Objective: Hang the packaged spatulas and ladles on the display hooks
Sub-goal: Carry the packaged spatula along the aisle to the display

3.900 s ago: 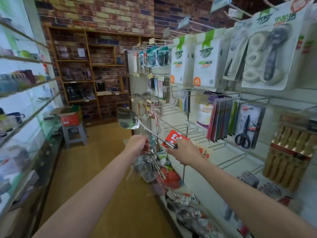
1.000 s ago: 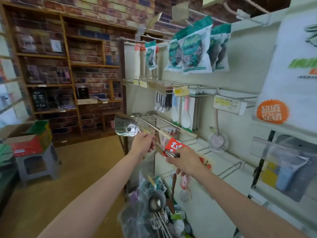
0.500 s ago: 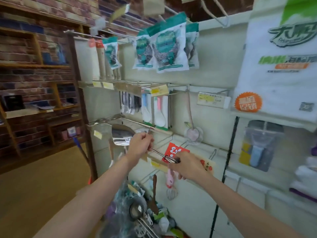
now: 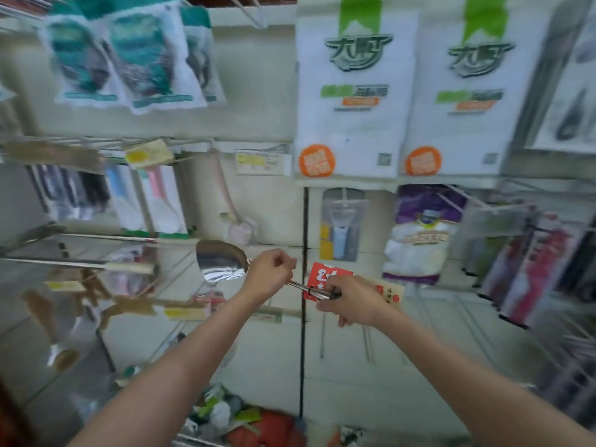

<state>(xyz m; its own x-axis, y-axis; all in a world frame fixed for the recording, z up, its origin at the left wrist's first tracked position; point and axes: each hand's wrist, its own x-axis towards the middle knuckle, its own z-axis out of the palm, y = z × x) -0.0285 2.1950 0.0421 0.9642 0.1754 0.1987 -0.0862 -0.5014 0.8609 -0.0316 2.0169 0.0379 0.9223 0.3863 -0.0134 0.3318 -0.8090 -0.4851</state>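
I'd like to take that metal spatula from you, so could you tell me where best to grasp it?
Grip the bare stretch of handle between the two hands, coming from above: the spatula lies nearly level, its blade wide and slick, its tail crowded by the red tag.

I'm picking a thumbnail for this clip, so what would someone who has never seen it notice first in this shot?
First the shiny steel spatula held level in mid-frame: the left hand grips its handle near the blade, and the right hand holds the end by the red tag. Next, two big white packs with green tops hang at upper right, and blurred teal packets hang at upper left.
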